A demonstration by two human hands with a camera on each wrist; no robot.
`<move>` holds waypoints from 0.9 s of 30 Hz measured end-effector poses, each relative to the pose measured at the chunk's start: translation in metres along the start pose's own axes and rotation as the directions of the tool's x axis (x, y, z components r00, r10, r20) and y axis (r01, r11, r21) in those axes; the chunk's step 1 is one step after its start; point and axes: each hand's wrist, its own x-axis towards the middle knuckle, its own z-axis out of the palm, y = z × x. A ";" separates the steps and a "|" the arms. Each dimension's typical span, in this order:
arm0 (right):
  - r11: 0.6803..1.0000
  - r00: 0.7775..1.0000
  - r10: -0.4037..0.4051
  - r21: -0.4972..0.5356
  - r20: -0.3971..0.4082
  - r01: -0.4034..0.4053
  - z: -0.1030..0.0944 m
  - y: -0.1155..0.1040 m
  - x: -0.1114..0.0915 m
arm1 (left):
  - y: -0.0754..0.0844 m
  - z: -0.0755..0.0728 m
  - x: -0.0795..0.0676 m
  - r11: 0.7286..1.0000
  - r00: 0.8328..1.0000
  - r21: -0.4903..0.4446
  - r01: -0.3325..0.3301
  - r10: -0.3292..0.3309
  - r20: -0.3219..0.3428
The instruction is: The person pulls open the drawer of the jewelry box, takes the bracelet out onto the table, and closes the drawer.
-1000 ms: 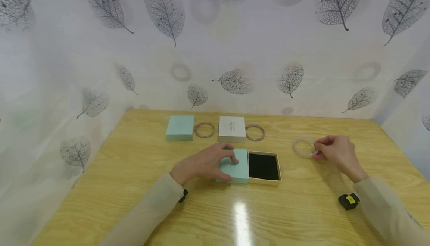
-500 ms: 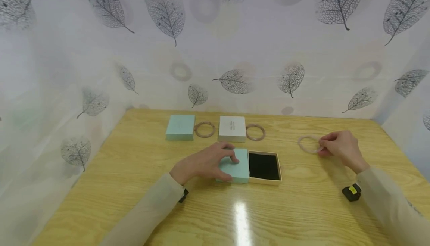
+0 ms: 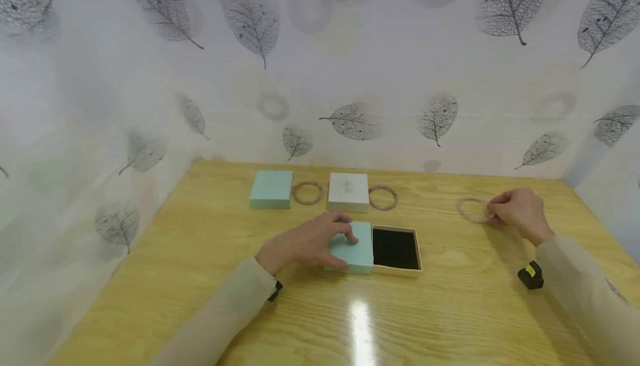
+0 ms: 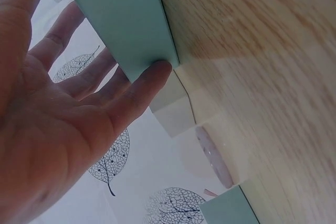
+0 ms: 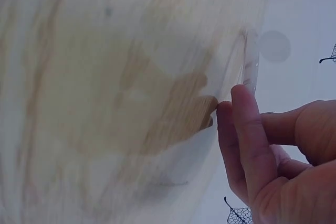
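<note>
My left hand [image 3: 309, 245] spans a pale teal box lid [image 3: 360, 248], thumb at its near side and fingers curled over it. In the left wrist view, one fingertip lies against the wall of the teal lid [image 4: 123, 19]. Right beside the lid is an open box base [image 3: 397, 248] with a black lining and cream rim. Farther right, my right hand [image 3: 520, 214] pinches the edge of a pale translucent bangle [image 3: 467, 214] between thumb and fingers. The right wrist view shows the bangle [image 5: 251, 66] standing past the fingertips, partly hidden by them.
Along the back of the wooden table [image 3: 210, 244] sit a teal box [image 3: 271, 189], a pinkish bangle [image 3: 307, 202], a white box [image 3: 348, 192] and another pinkish bangle [image 3: 384, 208]. Behind them hangs a leaf-patterned cloth [image 3: 240, 105].
My right hand has moved right and slightly toward the back with the pale bangle in its fingers. The left hand stays on the lid. The view has shifted slightly.
</note>
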 end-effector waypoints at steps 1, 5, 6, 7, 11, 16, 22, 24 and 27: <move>1.000 1.000 0.002 -0.007 -0.004 -0.002 -0.001 0.001 0.001 | 0.000 0.000 0.000 1.000 1.000 -0.001 0.001 -0.001 0.000; 0.999 1.000 0.005 -0.039 -0.015 -0.006 -0.003 0.002 0.003 | -0.001 0.001 0.000 1.000 1.000 -0.002 -0.003 0.003 0.000; 0.999 1.000 0.006 -0.038 -0.014 -0.007 -0.003 0.003 0.003 | -0.001 0.001 0.000 1.000 1.000 -0.005 -0.003 0.003 0.001; 0.999 1.000 0.006 -0.043 -0.014 -0.006 -0.004 0.003 0.003 | -0.002 0.001 0.000 1.000 1.000 -0.006 -0.002 0.002 0.002; 0.999 1.000 0.013 -0.047 -0.007 -0.013 -0.004 0.005 0.003 | -0.001 0.001 0.001 1.000 1.000 -0.011 0.002 -0.002 0.008; 0.997 1.000 0.008 -0.073 -0.016 -0.009 -0.005 0.005 0.004 | -0.001 0.001 0.001 1.000 1.000 0.004 0.006 -0.006 0.004; 0.997 1.000 0.005 -0.076 -0.013 -0.006 -0.004 0.004 0.005 | -0.003 0.001 0.000 1.000 1.000 0.003 0.008 -0.008 0.000; 0.998 1.000 0.002 -0.068 -0.013 -0.003 -0.003 0.005 0.004 | -0.003 0.001 0.000 1.000 1.000 0.003 0.009 -0.009 0.000; 0.999 1.000 -0.002 -0.049 -0.012 0.001 -0.002 0.005 0.004 | -0.004 0.002 0.000 1.000 1.000 0.004 0.008 -0.008 -0.002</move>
